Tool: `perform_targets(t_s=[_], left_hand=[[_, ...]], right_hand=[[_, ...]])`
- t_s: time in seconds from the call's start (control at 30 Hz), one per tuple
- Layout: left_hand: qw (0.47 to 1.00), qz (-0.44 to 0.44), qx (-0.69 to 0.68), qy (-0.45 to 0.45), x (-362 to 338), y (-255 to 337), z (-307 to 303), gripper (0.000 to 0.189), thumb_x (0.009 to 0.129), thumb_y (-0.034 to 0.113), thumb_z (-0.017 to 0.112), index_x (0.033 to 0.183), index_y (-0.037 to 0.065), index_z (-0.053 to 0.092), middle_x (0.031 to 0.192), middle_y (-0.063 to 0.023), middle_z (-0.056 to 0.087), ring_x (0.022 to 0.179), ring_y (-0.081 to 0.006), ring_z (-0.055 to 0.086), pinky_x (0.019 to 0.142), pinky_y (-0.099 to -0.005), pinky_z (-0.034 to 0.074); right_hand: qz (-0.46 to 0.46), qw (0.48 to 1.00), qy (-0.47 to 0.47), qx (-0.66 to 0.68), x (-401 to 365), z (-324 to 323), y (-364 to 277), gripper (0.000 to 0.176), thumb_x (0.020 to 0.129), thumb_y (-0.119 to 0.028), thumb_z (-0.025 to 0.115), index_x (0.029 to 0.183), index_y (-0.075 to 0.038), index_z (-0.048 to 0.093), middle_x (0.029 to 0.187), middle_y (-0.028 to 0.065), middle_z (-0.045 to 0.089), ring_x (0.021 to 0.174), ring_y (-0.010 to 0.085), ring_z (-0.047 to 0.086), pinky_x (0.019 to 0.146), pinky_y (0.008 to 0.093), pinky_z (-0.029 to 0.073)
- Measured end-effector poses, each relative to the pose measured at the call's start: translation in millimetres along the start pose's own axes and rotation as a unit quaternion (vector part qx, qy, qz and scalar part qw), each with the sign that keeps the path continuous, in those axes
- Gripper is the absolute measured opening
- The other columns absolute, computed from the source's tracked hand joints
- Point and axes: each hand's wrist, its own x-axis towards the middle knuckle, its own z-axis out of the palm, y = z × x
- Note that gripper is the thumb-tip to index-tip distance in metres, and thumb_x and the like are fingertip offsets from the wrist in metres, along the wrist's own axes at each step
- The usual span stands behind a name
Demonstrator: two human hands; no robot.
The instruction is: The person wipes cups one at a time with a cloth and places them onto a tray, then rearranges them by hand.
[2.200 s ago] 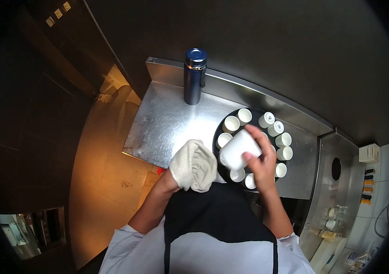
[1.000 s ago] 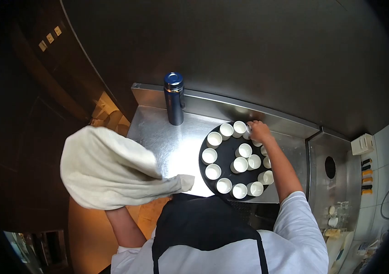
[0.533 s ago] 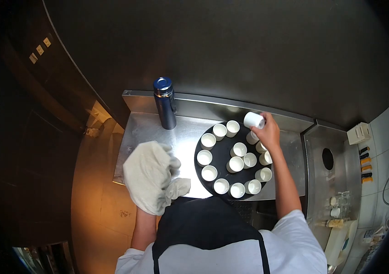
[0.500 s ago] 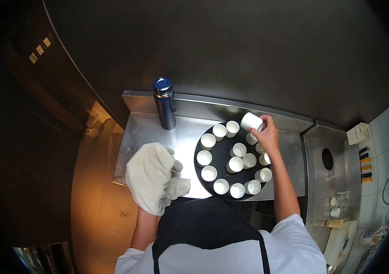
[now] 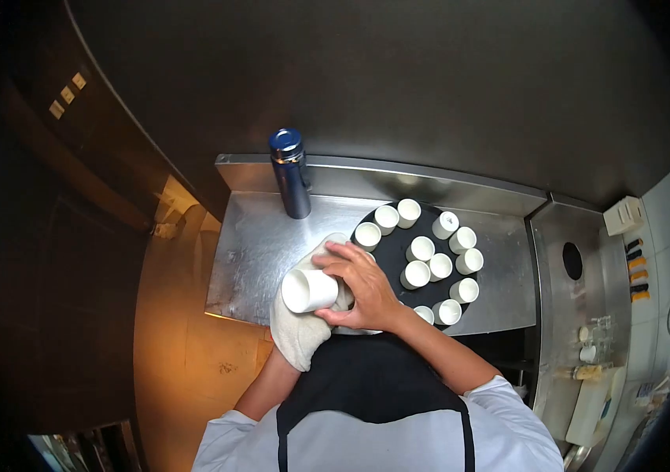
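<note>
At a steel bench [image 5: 244, 259], near a flask [image 5: 291, 175], a person is holding a cloth [image 5: 297, 338] over the left hand, which is hidden, so its grip cannot be told. The right hand [image 5: 365, 289] is wrapping its fingers round a white cup [image 5: 309, 290], pressing it sideways into the cloth at the bench's front. Other cups [image 5: 421, 249] are standing on a black tray [image 5: 395, 253]. One cup appears to be getting wiped, and which others are done is not showing.
</note>
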Motion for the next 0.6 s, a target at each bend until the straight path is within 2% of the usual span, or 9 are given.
perform_targets(t_s=[0.07,0.1,0.17,0.23,0.3,0.37,0.43,0.53,0.6], left_hand=[[0.999,0.039,0.014,-0.009,5,28,1,0.046,0.1,0.013,0.06,0.141,-0.003,0.049,0.13,-0.0169,0.062,0.12,-0.0256,0.064,0.101,-0.0361,0.054],[0.989,-0.021,-0.149,-0.002,4,36,-2,0.042,0.101,0.016,0.058,0.136,-0.004,0.051,0.124,-0.0175,0.062,0.111,-0.0269,0.064,0.095,-0.0372,0.054],[0.873,-0.098,-0.477,-0.008,6,35,-19,0.038,0.102,0.021,0.055,0.129,-0.005,0.054,0.114,-0.0182,0.062,0.098,-0.0275,0.063,0.084,-0.0383,0.055],[0.803,-0.121,-0.575,0.097,7,62,-24,0.032,0.1,0.022,0.057,0.12,-0.003,0.054,0.107,-0.0154,0.061,0.094,-0.0252,0.061,0.08,-0.0365,0.053],[0.796,-0.095,-0.568,0.188,14,95,-35,0.028,0.098,0.023,0.059,0.111,-0.001,0.055,0.1,-0.0125,0.06,0.089,-0.0228,0.058,0.075,-0.0348,0.051],[0.935,0.002,-0.297,0.192,20,138,-46,0.018,0.095,0.02,0.064,0.101,0.004,0.058,0.097,-0.0083,0.06,0.093,-0.0197,0.058,0.081,-0.0336,0.05],[0.967,0.077,-0.091,0.226,22,152,-64,0.013,0.095,0.018,0.065,0.096,0.007,0.059,0.095,-0.0063,0.058,0.093,-0.0183,0.057,0.084,-0.0333,0.05],[0.916,0.156,0.096,0.358,21,148,-103,0.013,0.097,0.018,0.062,0.093,0.007,0.057,0.092,-0.0068,0.055,0.088,-0.0188,0.053,0.085,-0.0339,0.051],[0.857,0.191,0.212,0.429,23,136,-126,0.014,0.099,0.019,0.059,0.092,0.006,0.055,0.089,-0.0071,0.053,0.085,-0.0191,0.051,0.085,-0.0343,0.051]], right_hand=[[0.002,0.999,-0.007,-0.035,4,0,-2,0.068,0.071,-0.03,0.09,0.127,-0.006,0.059,0.147,0.0209,0.056,0.143,0.0392,0.047,0.119,0.0558,0.036],[0.015,0.998,-0.029,-0.051,4,2,0,0.088,0.073,-0.037,0.091,0.144,-0.005,0.049,0.158,0.0224,0.044,0.147,0.0394,0.042,0.122,0.0519,0.033],[0.149,0.975,-0.032,0.161,0,21,1,0.102,0.073,-0.038,0.093,0.154,-0.006,0.039,0.161,0.0199,0.041,0.15,0.0364,0.038,0.123,0.05,0.031],[0.241,0.904,-0.075,0.346,-5,47,7,0.122,0.074,-0.041,0.094,0.164,-0.007,0.019,0.165,0.0174,0.034,0.153,0.031,0.033,0.124,0.0426,0.03],[0.27,0.867,-0.199,0.368,-9,64,4,0.111,0.076,-0.043,0.092,0.16,-0.004,0.031,0.158,0.0192,0.045,0.146,0.0296,0.043,0.12,0.038,0.035],[0.261,0.835,-0.338,0.347,-15,81,10,0.085,0.082,-0.042,0.088,0.146,-0.002,0.049,0.138,0.0181,0.06,0.126,0.0251,0.055,0.109,0.0384,0.043],[0.241,0.828,-0.392,0.321,-28,101,23,0.055,0.087,-0.036,0.085,0.126,-0.001,0.067,0.113,0.0126,0.072,0.103,0.0166,0.063,0.093,0.0363,0.049],[0.357,0.796,-0.403,0.278,-30,90,23,0.04,0.092,-0.03,0.08,0.117,0.001,0.072,0.107,0.0085,0.075,0.094,0.0165,0.069,0.082,0.0299,0.053],[0.373,0.812,-0.283,0.348,-40,78,33,0.038,0.093,-0.023,0.079,0.12,0.002,0.07,0.107,0.006,0.074,0.096,0.0121,0.068,0.082,0.0274,0.053]])
